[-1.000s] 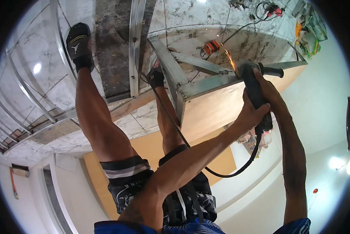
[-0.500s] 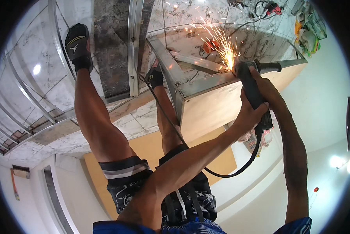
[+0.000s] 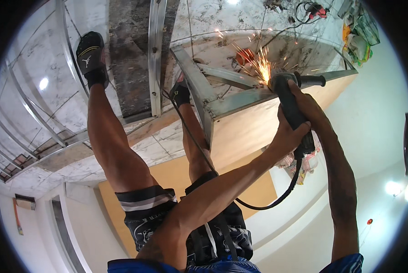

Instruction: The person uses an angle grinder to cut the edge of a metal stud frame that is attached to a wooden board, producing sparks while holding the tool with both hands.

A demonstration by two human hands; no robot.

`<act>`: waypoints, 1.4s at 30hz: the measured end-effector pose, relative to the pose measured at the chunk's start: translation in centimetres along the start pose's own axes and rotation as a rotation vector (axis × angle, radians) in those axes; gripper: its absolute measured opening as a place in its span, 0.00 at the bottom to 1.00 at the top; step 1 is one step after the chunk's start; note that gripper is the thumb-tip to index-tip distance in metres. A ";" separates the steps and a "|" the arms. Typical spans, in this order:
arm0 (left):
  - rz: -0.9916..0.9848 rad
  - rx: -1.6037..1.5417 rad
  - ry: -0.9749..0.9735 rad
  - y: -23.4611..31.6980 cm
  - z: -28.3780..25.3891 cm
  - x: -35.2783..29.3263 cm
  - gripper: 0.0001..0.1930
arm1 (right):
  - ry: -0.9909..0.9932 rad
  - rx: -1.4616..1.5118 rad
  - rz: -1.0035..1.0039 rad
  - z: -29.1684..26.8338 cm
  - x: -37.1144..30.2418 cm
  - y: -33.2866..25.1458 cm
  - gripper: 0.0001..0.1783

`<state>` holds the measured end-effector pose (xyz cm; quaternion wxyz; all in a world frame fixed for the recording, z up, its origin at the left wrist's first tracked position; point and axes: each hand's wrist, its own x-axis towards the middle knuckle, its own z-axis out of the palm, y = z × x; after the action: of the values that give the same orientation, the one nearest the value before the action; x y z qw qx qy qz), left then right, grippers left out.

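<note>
Both my hands are closed on a dark angle grinder (image 3: 289, 101), right of centre. My left hand (image 3: 287, 137) wraps the rear of its body, by the power cord. Farther up, my right hand (image 3: 307, 105) grips the body near the head, its thumb lying along the top. The side handle (image 3: 313, 81) sticks out to the right, with no hand on it. At the left of the grinder's head, orange sparks (image 3: 263, 68) spray up from the metal frame (image 3: 242, 99). The disc and its exact contact with the metal are hidden. A pale wooden panel (image 3: 245, 125) covers the frame's near side.
The grinder's black cord (image 3: 286, 198) loops below my left forearm and past my leg. A metal grille (image 3: 31, 107) lies at the left, beside my shod foot (image 3: 90, 57). Colourful bags (image 3: 361, 48) and a red tool (image 3: 317, 11) lie at the far right.
The grinder's head has shifted slightly left and nearer along the frame. The spark spray looks shorter and spreads differently. Both hands keep their grip.
</note>
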<state>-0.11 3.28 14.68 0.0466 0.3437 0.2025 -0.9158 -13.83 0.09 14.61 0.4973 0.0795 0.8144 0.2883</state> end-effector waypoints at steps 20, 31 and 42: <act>-0.044 -0.123 0.018 0.8 0.2 -1.5 0.45 | -0.007 -0.110 -0.022 0.8 -1.0 -0.9 0.49; -0.043 -0.083 0.017 1.0 0.2 -1.3 0.45 | -0.008 -0.146 0.001 0.6 -0.8 -1.0 0.49; -0.013 -0.128 0.016 1.2 0.3 -1.9 0.45 | 0.016 -0.154 -0.040 0.9 -1.2 -1.2 0.48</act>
<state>1.43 1.98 15.70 0.0608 0.3460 0.2633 -0.8985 -12.29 -1.04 14.61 0.5013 0.0223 0.7952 0.3405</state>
